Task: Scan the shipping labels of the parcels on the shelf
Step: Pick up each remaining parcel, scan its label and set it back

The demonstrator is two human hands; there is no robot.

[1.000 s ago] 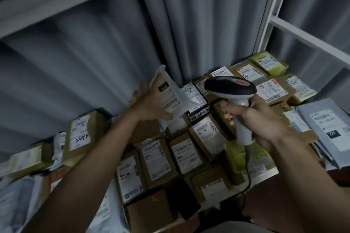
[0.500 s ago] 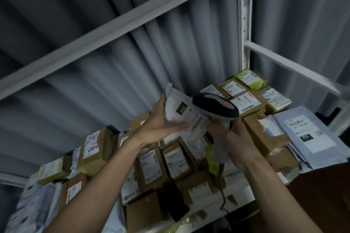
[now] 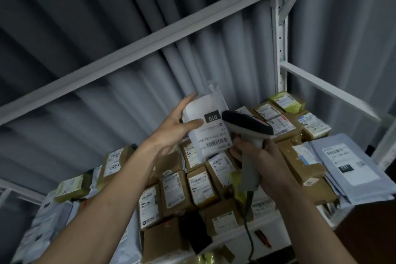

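Above the shelf (image 3: pixel 267 224), held up against the grey curtain (image 3: pixel 107 49): a white bag parcel (image 3: pixel 209 127) in the left hand (image 3: pixel 171 133). Thumb lies across the bag's front face, the other fingers run up behind its left edge; the bag is pinched between them. Its label faces the camera, upside down, with a black patch reading "010" and a barcode near the lower edge.

Right hand (image 3: pixel 260 161) is wrapped round the grey handle of a scanner (image 3: pixel 248 128). The scanner's dark head sits just beside the bag's right edge, overlapping it slightly from this view; whether they touch cannot be told. A fingertip shows at the front of the handle under the head; whether it presses the trigger cannot be told. A dark cable (image 3: pixel 249 240) hangs down from the base of the handle.

Below, the shelf is packed with brown boxes (image 3: pixel 201 186), most with white labels up, lying in rough rows and tilted. One box (image 3: pixel 114 162) at left bears handwritten digits. A yellow-green box (image 3: pixel 286 103) sits at the back right corner. Pale poly bags (image 3: pixel 351 169) are stacked at right, the top one marked "231". More pale bags (image 3: pixel 42 227) lie at far left.

White rack beams (image 3: pixel 150 38) cross overhead; an upright post (image 3: pixel 280 38) stands at right.
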